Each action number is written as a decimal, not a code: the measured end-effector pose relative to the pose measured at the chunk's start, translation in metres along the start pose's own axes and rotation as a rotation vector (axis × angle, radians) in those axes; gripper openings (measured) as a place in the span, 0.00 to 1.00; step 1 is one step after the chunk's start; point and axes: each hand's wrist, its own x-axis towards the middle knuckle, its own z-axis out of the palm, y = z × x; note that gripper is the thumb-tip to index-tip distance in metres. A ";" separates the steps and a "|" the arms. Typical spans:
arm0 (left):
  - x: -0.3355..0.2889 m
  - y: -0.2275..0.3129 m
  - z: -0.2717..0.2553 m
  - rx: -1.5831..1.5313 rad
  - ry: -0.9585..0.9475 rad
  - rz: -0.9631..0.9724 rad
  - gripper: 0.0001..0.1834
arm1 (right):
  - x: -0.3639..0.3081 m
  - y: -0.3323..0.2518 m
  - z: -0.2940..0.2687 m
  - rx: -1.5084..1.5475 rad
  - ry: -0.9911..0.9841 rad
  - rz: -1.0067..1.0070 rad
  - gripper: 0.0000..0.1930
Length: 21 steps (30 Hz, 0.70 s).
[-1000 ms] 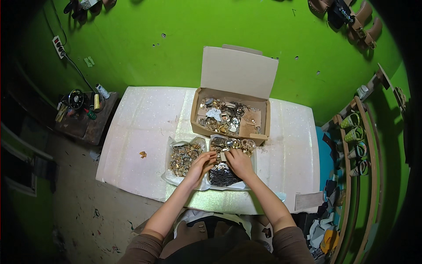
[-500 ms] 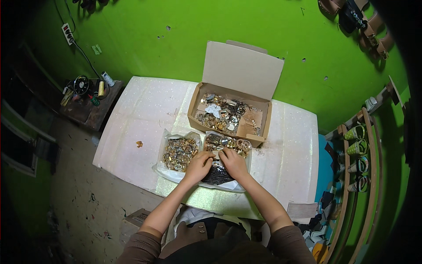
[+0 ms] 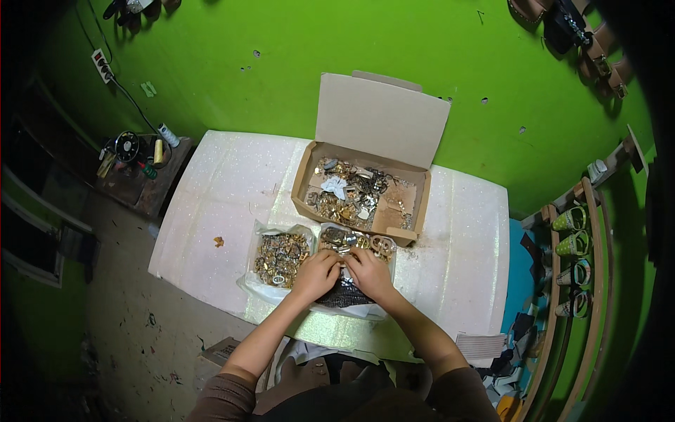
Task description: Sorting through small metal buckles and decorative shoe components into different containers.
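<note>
Head view: box [image 3: 383, 231] and two trays [image 3: 268, 294] hold metallic pieces [image 3: 281, 257].

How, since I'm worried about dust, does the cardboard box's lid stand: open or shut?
Open: the lid rises from the far edge of the cardboard box, and small pieces show inside.

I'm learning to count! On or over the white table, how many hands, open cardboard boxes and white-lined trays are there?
Left hand and right hand: 2
Open cardboard box: 1
Left white-lined tray and right white-lined tray: 2
Total: 5
</note>
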 end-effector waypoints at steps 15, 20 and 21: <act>0.119 -0.027 -0.025 -0.160 0.039 0.000 0.12 | 0.089 0.081 -0.016 0.252 -0.059 0.439 0.13; 0.157 -0.049 -0.017 -0.137 -0.009 -0.102 0.14 | 0.119 0.127 0.015 0.203 -0.274 0.606 0.25; 0.162 -0.053 -0.015 -0.130 -0.023 -0.130 0.14 | 0.124 0.133 0.023 0.204 -0.278 0.608 0.25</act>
